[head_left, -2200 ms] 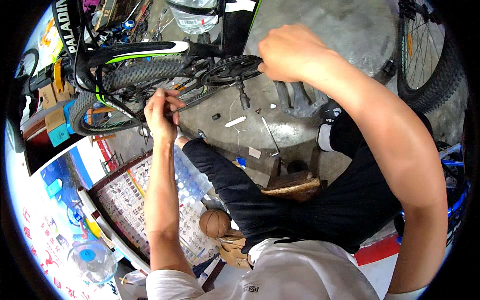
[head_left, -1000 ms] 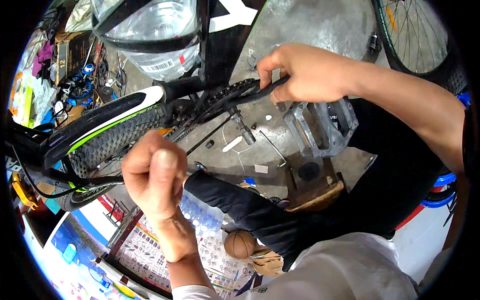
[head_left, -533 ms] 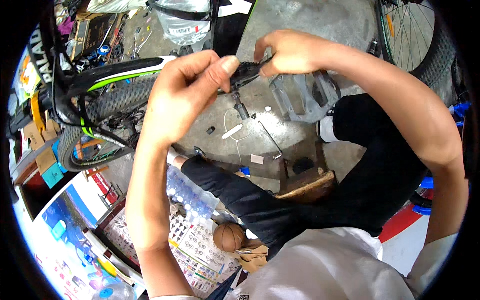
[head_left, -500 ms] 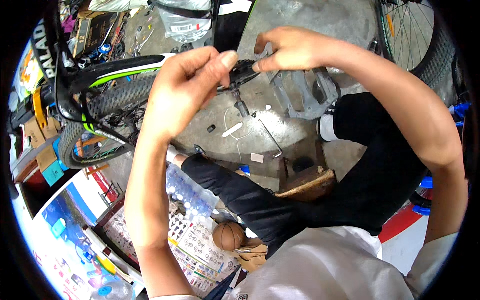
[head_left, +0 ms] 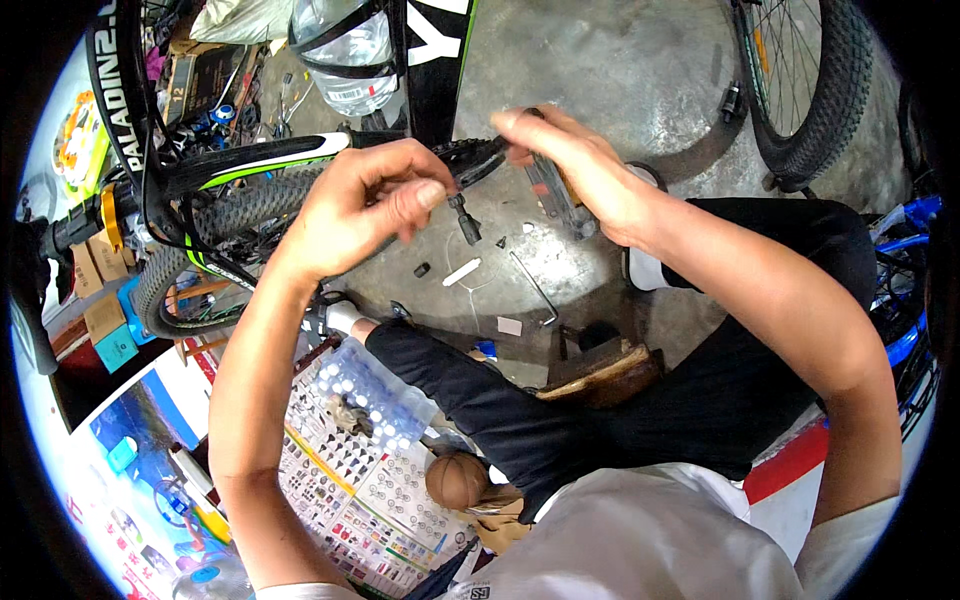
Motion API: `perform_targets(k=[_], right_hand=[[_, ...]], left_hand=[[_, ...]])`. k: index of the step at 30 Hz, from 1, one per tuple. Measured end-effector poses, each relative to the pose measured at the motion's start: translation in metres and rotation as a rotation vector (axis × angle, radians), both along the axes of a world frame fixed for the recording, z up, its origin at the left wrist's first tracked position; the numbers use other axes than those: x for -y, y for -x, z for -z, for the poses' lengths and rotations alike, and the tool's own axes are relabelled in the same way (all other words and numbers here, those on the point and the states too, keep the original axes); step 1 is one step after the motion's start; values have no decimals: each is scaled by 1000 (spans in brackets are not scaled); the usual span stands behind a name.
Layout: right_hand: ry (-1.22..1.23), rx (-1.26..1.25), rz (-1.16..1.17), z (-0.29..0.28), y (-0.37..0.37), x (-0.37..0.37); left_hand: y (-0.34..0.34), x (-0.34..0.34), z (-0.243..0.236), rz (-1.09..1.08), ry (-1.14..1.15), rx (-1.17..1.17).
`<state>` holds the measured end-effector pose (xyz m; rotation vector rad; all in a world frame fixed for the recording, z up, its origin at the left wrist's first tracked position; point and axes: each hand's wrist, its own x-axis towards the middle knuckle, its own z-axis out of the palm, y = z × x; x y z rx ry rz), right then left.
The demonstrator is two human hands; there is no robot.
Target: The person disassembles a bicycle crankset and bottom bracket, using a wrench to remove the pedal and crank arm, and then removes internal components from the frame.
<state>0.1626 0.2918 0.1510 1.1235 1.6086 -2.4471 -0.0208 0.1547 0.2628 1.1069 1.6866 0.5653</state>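
**Asker:** While both hands are raised in front of the bicycle, what is each one doing?

**Describer:** The left hand [head_left: 365, 205] is curled shut, thumb against forefinger, pinching something too small to make out, just beside the black toothed chainring and crank [head_left: 470, 160]. The right hand [head_left: 575, 170] is closed on a grey flat metal bicycle pedal [head_left: 555, 195], fingers over its top, thumb side toward the crank. The two hands are close together but not touching.

**Asker:** How would that pedal handle?

**Describer:** I judge it stiff and fairly light, with hard edges and likely grip pins, so not slippery but rough on skin. Holding the flat body across its sides, as now, looks the safest grip; the threaded axle end is best kept free.

**Asker:** What hangs between the hands?

**Describer:** A short black rod-like part [head_left: 465, 220] points downward below the left thumb; whether it is a tool or a bolt, I cannot tell.

**Asker:** And further out?

**Describer:** On the grey concrete floor [head_left: 620, 60] below lie a thin metal hex key [head_left: 535, 285], a small white strip [head_left: 461, 271] and a small black piece [head_left: 422, 270]. A knobby black tyre [head_left: 215, 225] sits at left, a clear plastic water bottle [head_left: 350, 55] in a frame cage above, and a second wheel [head_left: 800, 80] at upper right.
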Motion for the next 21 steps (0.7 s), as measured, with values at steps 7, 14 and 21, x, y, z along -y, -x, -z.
perform_targets(k=[7,14,21], right_hand=[[412,-240,135,1,0,-2],[448,-399,161,24,14,4],[340,-367,127,25,12,-7]], left_hand=[[7,-16,0,331,-227,-174],[14,-15,9,577,-480,-380],[-5,-8,17,391,-501,-271]])
